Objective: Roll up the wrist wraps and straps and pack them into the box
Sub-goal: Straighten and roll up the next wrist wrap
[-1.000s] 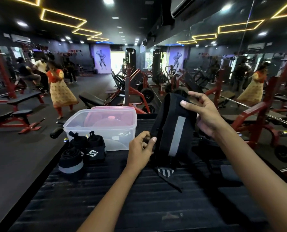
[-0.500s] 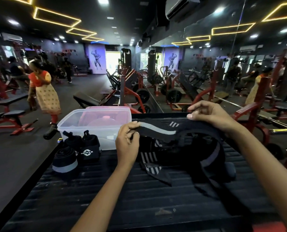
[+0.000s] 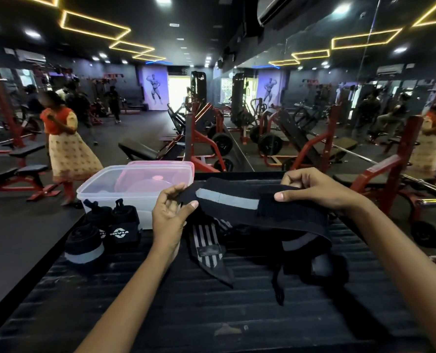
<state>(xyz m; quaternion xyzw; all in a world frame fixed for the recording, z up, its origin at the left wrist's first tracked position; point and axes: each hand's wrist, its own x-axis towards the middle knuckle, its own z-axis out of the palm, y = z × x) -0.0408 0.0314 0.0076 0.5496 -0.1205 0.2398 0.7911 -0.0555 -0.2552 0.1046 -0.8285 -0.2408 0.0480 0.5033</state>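
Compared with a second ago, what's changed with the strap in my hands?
The black strap with the grey stripe, hanging upright a second ago, now lies stretched level between the left hand and right hand. Both hands still pinch it. The rolled wraps and plastic box haven't moved.

A single head-worn wide-angle camera looks forward and slightly down from the person's own position, both forearms reaching into view from the bottom edge. It sits close over the bench (image 3: 212, 314), whose ribbed top fills the lower half. Beyond it the view faces down the gym floor, its edges bowed by the lens.
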